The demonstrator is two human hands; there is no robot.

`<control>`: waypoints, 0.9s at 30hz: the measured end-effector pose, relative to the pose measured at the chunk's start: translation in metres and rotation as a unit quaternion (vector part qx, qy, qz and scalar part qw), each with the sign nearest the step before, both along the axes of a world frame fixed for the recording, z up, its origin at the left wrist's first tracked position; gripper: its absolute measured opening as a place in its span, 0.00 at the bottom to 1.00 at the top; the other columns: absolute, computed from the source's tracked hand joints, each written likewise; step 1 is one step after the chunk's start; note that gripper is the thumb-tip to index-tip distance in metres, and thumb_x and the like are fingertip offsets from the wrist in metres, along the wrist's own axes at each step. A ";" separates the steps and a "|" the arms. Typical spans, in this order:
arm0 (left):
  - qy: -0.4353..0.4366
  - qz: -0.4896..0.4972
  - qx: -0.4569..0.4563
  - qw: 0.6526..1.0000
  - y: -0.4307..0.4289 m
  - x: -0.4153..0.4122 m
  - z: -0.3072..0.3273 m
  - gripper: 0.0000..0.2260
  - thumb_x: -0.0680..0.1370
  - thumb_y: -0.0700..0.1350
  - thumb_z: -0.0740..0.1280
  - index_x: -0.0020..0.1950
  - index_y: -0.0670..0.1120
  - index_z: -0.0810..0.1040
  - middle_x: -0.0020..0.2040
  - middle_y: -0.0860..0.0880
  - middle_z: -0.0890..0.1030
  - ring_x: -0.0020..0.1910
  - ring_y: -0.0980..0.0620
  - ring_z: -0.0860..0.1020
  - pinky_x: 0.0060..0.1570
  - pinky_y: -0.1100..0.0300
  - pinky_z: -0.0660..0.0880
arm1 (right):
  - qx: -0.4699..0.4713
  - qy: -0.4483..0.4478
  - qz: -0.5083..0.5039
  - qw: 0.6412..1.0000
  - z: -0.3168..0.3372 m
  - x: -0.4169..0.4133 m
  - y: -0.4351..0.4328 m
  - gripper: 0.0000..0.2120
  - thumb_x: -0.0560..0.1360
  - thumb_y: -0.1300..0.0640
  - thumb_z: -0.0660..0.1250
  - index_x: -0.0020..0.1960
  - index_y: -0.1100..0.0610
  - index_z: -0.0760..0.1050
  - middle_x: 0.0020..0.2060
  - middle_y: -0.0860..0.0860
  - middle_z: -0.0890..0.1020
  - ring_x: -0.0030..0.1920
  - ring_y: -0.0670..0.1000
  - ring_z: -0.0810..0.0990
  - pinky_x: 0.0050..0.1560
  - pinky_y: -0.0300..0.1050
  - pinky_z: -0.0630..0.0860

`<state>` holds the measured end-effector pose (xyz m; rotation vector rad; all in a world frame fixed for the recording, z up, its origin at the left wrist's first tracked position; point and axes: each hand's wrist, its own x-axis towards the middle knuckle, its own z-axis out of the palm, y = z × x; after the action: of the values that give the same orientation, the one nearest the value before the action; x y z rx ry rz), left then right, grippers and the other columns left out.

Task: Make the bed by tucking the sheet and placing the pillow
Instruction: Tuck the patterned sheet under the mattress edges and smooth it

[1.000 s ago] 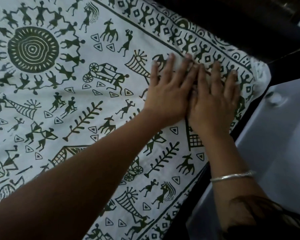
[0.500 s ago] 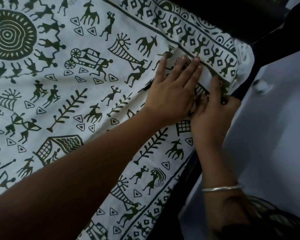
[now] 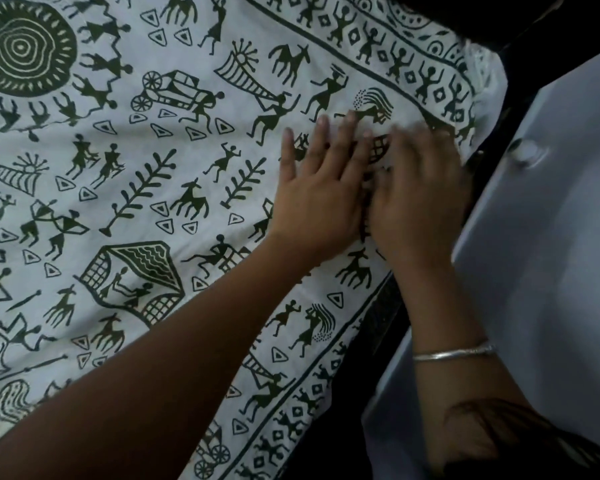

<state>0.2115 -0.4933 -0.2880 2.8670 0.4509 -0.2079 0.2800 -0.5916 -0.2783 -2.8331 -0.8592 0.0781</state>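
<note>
Sheet (image 3: 174,157), L hand (image 3: 321,199), R hand (image 3: 416,202) flat

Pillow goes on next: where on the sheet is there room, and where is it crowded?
Bare: the sheet from sun print down to hut print. Crowded: the right corner, where left hand and right hand rest beside the bed frame.

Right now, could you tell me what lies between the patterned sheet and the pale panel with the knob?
In the head view, a dark strip of the bed's side runs between the sheet and the pale panel.
</note>
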 end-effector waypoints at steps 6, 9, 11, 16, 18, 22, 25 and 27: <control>-0.059 -0.064 -0.095 0.992 0.035 -0.009 0.016 0.23 0.79 0.45 0.53 0.74 0.46 0.62 0.75 0.44 0.62 0.75 0.46 0.58 0.72 0.49 0.45 | -0.075 0.056 -0.050 0.994 -0.002 -0.017 0.003 0.25 0.80 0.44 0.51 0.76 0.47 0.55 0.76 0.57 0.55 0.75 0.62 0.52 0.72 0.65 0.45; -0.081 0.033 -0.045 0.995 0.067 -0.013 0.016 0.25 0.78 0.47 0.52 0.76 0.46 0.58 0.77 0.45 0.57 0.76 0.45 0.52 0.72 0.48 0.44 | -0.039 0.018 -0.055 0.998 0.004 -0.021 0.024 0.28 0.78 0.45 0.56 0.75 0.54 0.57 0.75 0.62 0.56 0.75 0.64 0.51 0.71 0.65 0.43; -0.062 0.085 -0.023 0.994 0.092 -0.015 0.011 0.25 0.80 0.47 0.53 0.77 0.48 0.53 0.78 0.46 0.51 0.76 0.44 0.47 0.72 0.48 0.42 | -0.030 0.003 0.009 0.999 0.004 -0.018 0.042 0.28 0.79 0.47 0.54 0.76 0.55 0.54 0.76 0.60 0.54 0.76 0.62 0.48 0.70 0.64 0.40; -0.004 -0.009 -0.009 1.000 0.098 0.001 0.001 0.27 0.80 0.52 0.52 0.77 0.51 0.47 0.78 0.47 0.47 0.76 0.41 0.43 0.72 0.42 0.41 | -0.059 0.029 0.120 0.991 -0.009 0.015 0.081 0.26 0.82 0.47 0.46 0.78 0.53 0.46 0.77 0.55 0.49 0.76 0.61 0.44 0.73 0.62 0.41; -0.011 -0.017 -0.030 0.999 0.091 0.011 0.000 0.28 0.80 0.52 0.53 0.78 0.49 0.48 0.78 0.48 0.49 0.76 0.42 0.44 0.72 0.43 0.40 | -0.077 0.032 0.123 0.989 -0.013 0.028 0.080 0.26 0.82 0.45 0.45 0.78 0.48 0.45 0.78 0.52 0.48 0.76 0.63 0.43 0.73 0.60 0.40; -0.025 -0.052 -0.022 0.998 0.085 0.021 0.001 0.28 0.79 0.49 0.57 0.77 0.47 0.51 0.78 0.47 0.49 0.77 0.44 0.45 0.71 0.42 0.39 | -0.113 0.052 -0.003 0.992 -0.009 0.032 0.062 0.28 0.80 0.40 0.46 0.77 0.43 0.45 0.77 0.52 0.44 0.74 0.68 0.40 0.72 0.65 0.39; -0.065 0.002 0.006 0.998 0.098 0.011 0.002 0.27 0.79 0.48 0.55 0.77 0.47 0.53 0.78 0.46 0.52 0.77 0.44 0.47 0.71 0.43 0.38 | -0.100 0.047 -0.040 0.993 -0.002 0.020 0.077 0.30 0.79 0.42 0.51 0.78 0.50 0.47 0.77 0.60 0.46 0.74 0.69 0.42 0.71 0.67 0.39; -0.074 0.084 0.032 0.993 0.118 -0.004 0.002 0.27 0.79 0.50 0.55 0.77 0.47 0.53 0.78 0.45 0.51 0.76 0.43 0.47 0.71 0.43 0.38 | -0.072 0.022 0.012 0.997 0.004 0.012 0.098 0.32 0.79 0.44 0.54 0.77 0.54 0.49 0.76 0.63 0.48 0.75 0.67 0.43 0.70 0.66 0.39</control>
<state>0.2078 -0.3749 -0.2858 2.8607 0.6756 0.0496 0.2916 -0.4936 -0.2747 -2.9413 -0.9132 0.2145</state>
